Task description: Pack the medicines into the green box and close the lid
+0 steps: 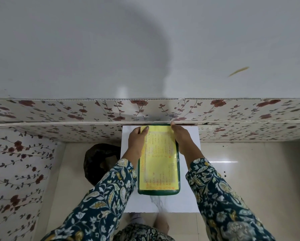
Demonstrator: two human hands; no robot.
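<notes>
With the lid [158,159] lying flat over the green box [158,192], near edge looks seated: the green rim shows even all along the front, box sitting mid-board on the white board [187,197]. No medicines in view, so I judge they're inside and this is the closing step.

Both my hands are at the far end. Left hand [137,141] grips the far left edge, thumb over the yellow label. Right hand [181,136] lies flat along the far right edge, fingertips past the far corner by the floral wall [76,112].

To do it well: press both far corners down evenly, together, then run pressure back along the long sides. Can't see the far rim under my hands, so check by feel. Watch for the box sliding into the wall.
</notes>
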